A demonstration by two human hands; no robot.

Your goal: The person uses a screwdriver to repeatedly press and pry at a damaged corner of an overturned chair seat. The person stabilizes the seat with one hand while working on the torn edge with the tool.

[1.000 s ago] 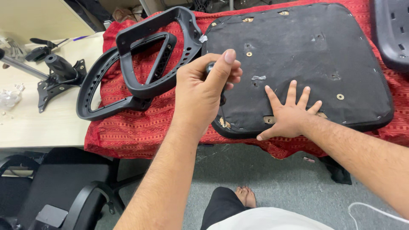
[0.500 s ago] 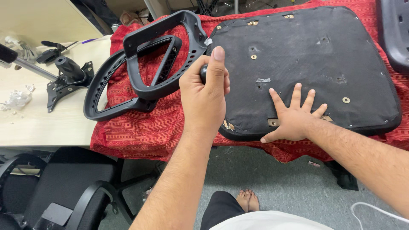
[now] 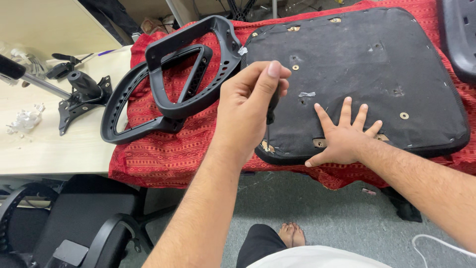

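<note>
A black chair seat cushion (image 3: 382, 64) lies upside down on a red patterned cloth (image 3: 163, 154), its fabric underside showing several metal screw holes. My left hand (image 3: 250, 106) is closed around a dark-handled screwdriver (image 3: 270, 109). The thin shaft points down at the seat's near edge, by a brass-coloured fitting. My right hand (image 3: 344, 139) presses flat on the seat near its front edge, fingers spread and holding nothing.
Two black loop-shaped plastic armrests (image 3: 191, 74) lie stacked on the cloth, left of the seat. A black metal chair mechanism (image 3: 79, 94) rests on the beige table. A black office chair (image 3: 74, 223) stands at the lower left. Another black part (image 3: 461, 34) sits top right, and a white cable (image 3: 436, 243) lies on the floor.
My left hand has shifted slightly and curled its thumb down over the screwdriver, bringing the tip to the seat's near edge. My right hand has stayed flat on the seat.
</note>
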